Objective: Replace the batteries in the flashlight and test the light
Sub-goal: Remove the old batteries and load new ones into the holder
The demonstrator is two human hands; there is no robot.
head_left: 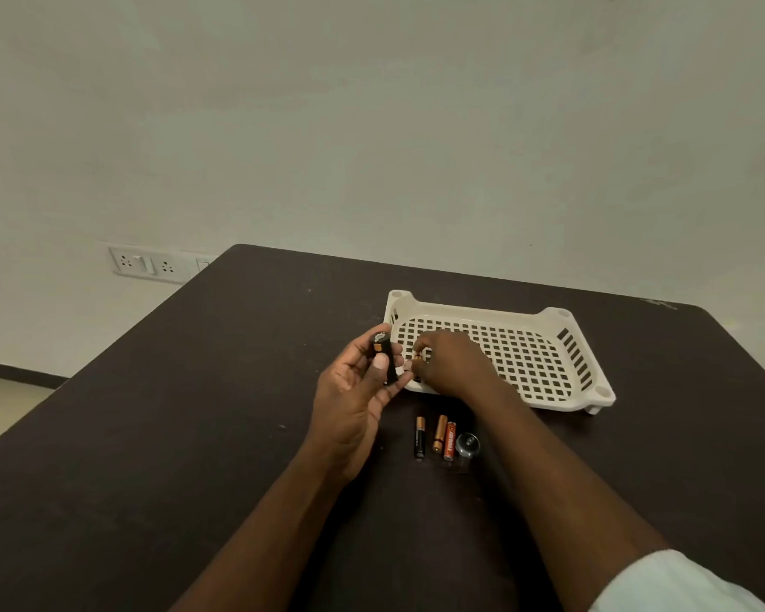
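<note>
The person's left hand (357,390) is raised just above the dark worktop (195,413), fingers and thumb curled round a black flashlight body (383,356), which stands nearly upright with its long axis running up and a little toward the far edge; its open upper end faces up, and a bit of orange and copper shows inside the mouth. Just beside it, the right hand (449,364) pinches a small copper-topped battery (417,362) between fingertips and thumb, the battery roughly upright too, though most of it is hidden by the fingers and I cannot tell which terminal is up. Both hands hover over the near left corner of a cream perforated tray (548,320) that sits toward the far right part of the worktop. Closer to the near edge, between the two forearms, three more batteries lie flat, their long axes running near to far: a black and copper one (419,437) on the left, then a copper one (439,434) leaning slightly right, touching or almost touching an orange-red one (449,440). Just right of these rests the flashlight's round cap (467,444), dark and shiny. A white sleeve (681,585) shows at the right arm. On the wall beyond the worktop's far left corner is a white socket plate (149,265).
</note>
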